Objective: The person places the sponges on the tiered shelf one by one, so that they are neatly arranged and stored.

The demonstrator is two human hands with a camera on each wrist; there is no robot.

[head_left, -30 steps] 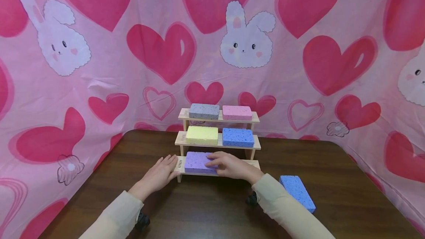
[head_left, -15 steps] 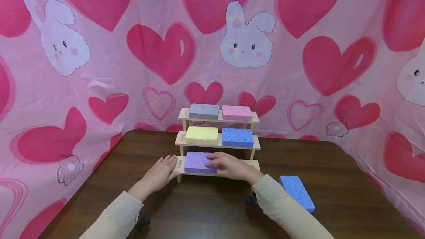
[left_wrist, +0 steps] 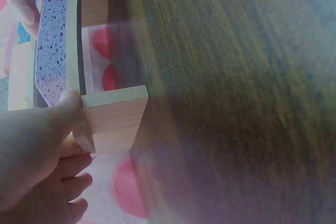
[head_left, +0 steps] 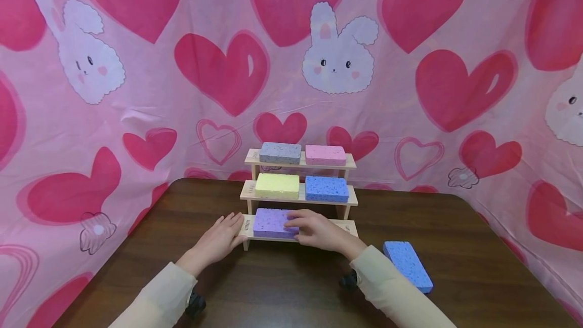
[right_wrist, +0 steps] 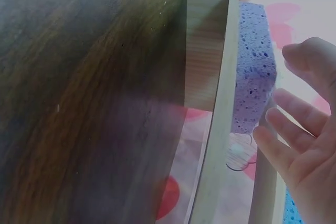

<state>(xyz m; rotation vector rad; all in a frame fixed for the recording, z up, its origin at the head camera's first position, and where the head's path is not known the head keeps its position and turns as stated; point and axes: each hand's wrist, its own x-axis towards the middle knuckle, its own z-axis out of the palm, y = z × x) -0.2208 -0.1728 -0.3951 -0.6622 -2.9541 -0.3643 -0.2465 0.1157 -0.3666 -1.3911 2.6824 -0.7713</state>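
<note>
A purple sponge (head_left: 273, 222) lies on the lowest step of a wooden tiered display rack (head_left: 335, 223). My left hand (head_left: 218, 239) holds the left end of that step; in the left wrist view its thumb (left_wrist: 68, 100) presses the front edge, with the fingers around the end. Over the sponge's right end is my right hand (head_left: 319, 229), fingers loosely bent. The right wrist view shows its fingertips (right_wrist: 262, 136) close to the sponge, and whether they touch it I cannot tell. The thumb there stands apart from the sponge.
On the middle step sit a yellow sponge (head_left: 277, 186) and a blue sponge (head_left: 326, 189). The top step bears a grey sponge (head_left: 280, 153) and a pink sponge (head_left: 325, 155). Another blue sponge (head_left: 407, 266) lies on the dark wooden table (head_left: 282, 287), beside the right forearm. A pink patterned cloth (head_left: 282, 80) hangs behind.
The right hand has shifted slightly to the right on the purple sponge's end. The left hand, the rack and the sponges look unmoved.
</note>
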